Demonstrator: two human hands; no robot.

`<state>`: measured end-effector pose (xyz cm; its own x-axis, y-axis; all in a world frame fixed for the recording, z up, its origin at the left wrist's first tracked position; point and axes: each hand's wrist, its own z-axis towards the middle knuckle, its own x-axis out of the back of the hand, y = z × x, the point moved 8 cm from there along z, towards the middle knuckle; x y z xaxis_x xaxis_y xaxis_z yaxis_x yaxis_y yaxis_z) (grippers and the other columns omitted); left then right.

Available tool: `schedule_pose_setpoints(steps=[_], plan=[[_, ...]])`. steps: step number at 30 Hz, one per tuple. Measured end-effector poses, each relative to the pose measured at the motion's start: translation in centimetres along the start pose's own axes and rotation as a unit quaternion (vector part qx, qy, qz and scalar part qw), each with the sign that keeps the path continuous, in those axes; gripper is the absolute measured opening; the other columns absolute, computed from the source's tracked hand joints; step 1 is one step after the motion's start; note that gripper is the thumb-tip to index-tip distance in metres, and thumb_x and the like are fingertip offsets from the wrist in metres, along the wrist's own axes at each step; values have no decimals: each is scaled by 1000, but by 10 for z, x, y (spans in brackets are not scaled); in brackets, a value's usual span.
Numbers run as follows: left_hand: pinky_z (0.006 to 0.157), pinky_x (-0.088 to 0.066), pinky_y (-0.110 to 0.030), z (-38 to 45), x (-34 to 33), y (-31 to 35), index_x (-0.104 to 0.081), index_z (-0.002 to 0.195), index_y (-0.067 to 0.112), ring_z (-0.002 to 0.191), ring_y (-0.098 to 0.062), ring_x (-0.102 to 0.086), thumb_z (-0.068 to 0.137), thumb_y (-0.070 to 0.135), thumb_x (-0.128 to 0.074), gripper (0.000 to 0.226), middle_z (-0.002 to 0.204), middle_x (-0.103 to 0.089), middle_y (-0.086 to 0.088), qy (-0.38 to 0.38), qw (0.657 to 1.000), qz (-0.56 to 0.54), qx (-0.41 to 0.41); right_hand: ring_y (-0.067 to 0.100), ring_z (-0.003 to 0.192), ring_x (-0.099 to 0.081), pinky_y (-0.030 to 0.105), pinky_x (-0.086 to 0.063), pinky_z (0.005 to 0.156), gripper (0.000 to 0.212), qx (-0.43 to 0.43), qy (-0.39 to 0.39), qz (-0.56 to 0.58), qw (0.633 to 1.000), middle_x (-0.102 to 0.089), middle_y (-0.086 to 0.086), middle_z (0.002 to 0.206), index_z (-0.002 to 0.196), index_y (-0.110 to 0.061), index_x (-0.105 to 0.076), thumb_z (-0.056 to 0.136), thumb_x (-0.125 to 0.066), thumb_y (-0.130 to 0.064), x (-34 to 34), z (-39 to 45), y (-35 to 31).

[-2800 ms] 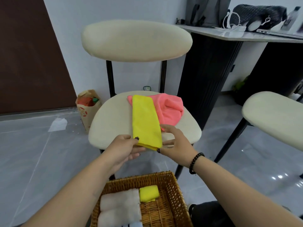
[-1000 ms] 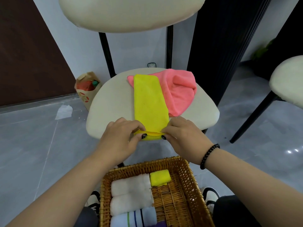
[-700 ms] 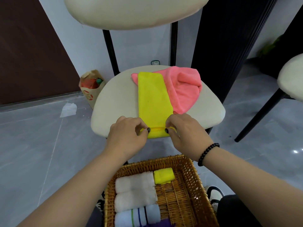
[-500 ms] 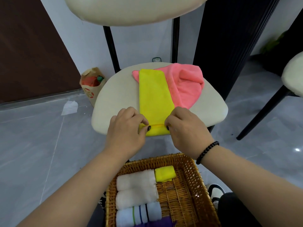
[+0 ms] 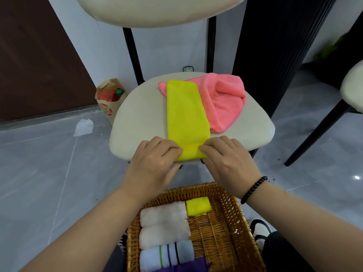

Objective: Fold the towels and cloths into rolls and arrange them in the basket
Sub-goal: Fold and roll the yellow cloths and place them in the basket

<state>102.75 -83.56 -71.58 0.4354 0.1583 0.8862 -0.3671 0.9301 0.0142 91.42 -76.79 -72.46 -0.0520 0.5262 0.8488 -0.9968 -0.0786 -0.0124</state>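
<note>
Yellow cloth [image 5: 185, 112] flat on chair seat [image 5: 137, 122]; left hand [image 5: 155, 163] and right hand [image 5: 225, 160] fingers apparently curled over its rolled near end, gripping.

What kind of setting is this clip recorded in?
Probably a room in a home or small office, not a workshop: cushioned cream chair used as a work surface, glossy grey tiled floor, wicker basket of rolled towels, paper bag against the wall.
</note>
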Motion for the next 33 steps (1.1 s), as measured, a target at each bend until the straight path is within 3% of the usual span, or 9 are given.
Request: schedule_pose_setpoints(steps=[5, 8, 14, 17, 19, 22, 26, 29, 33], plan=[[68, -37, -35, 3, 1, -5, -70, 97, 14, 85, -24, -59, 84, 23, -54, 23, 92, -67, 0, 9, 998, -30, 52, 31, 72, -58, 42, -50, 56, 13, -19, -24, 36, 999, -61, 11, 84, 84, -6, -67, 74, -75, -4, 1, 10, 8], [71, -37, -33, 3, -3, -11, -69, 102, 16, 88, -19, -53, 88, 30, -47, 30, 94, -66, 2, -10, 990, -86, 109, 33, 76, -57, 46, -52, 59, 14, -57, -38, 72, 995, -61, 12, 89, 92, -5, -68, 79, -71, -5, 3, 13, 18], [81, -38, -37, 4, -11, -26, -63, 100, 26, 91, -13, -41, 95, 33, -52, 14, 88, -53, 11, -30, 953, -191, 234, 30, 86, -49, 48, -46, 74, 26, -86, -79, 127, 985, -54, 11, 98, 100, -4, -63, 96, -46, -23, -7, 19, 31], [76, -38, -34, 3, -13, -27, -59, 93, 29, 83, -14, -44, 95, 32, -56, 5, 77, -49, 15, -42, 936, -223, 271, 26, 74, -45, 45, -46, 64, 44, -64, -62, 86, 992, -53, 11, 87, 87, -5, -61, 95, -31, -36, -9, 20, 30], [69, -38, -31, 1, -15, -29, -60, 92, 25, 73, -11, -48, 94, 32, -59, 7, 72, -51, 11, -40, 915, -253, 311, 24, 69, -41, 44, -45, 58, 44, -65, -41, 64, 995, -52, 11, 81, 78, -5, -58, 94, -31, -35, -10, 21, 30], [71, -48, -34, -2, -14, -33, -60, 88, 24, 73, -8, -54, 90, 32, -65, 10, 76, -58, 9, -24, 898, -263, 352, 27, 67, -45, 42, -46, 56, 42, -73, -14, 46, 996, -52, 11, 78, 75, -5, -57, 92, -34, -36, -9, 21, 29], [75, -48, -43, 3, -5, -29, -56, 87, 24, 83, -19, -53, 88, 32, -65, 13, 73, -55, 9, 7, 928, -201, 314, 29, 66, -51, 41, -46, 55, 35, -47, 34, 30, 998, -55, 11, 78, 79, -5, -62, 91, -43, -32, -2, 22, 24], [73, -46, -45, 9, 2, -20, -59, 89, 20, 87, -22, -50, 87, 27, -67, 11, 83, -53, 3, 35, 963, -120, 240, 29, 65, -50, 40, -43, 55, 7, 10, 81, 12, 997, -56, 13, 81, 81, -4, -63, 87, -59, -6, 6, 18, 11], [62, -45, -43, 11, 5, -2, -69, 89, 11, 80, -27, -54, 84, 8, -67, 6, 86, -58, -6, 79, 989, -71, 107, 29, 68, -52, 38, -42, 58, 13, 67, 81, -27, 994, -60, 13, 83, 86, -2, -67, 81, -57, 6, 4, 7, -3]])
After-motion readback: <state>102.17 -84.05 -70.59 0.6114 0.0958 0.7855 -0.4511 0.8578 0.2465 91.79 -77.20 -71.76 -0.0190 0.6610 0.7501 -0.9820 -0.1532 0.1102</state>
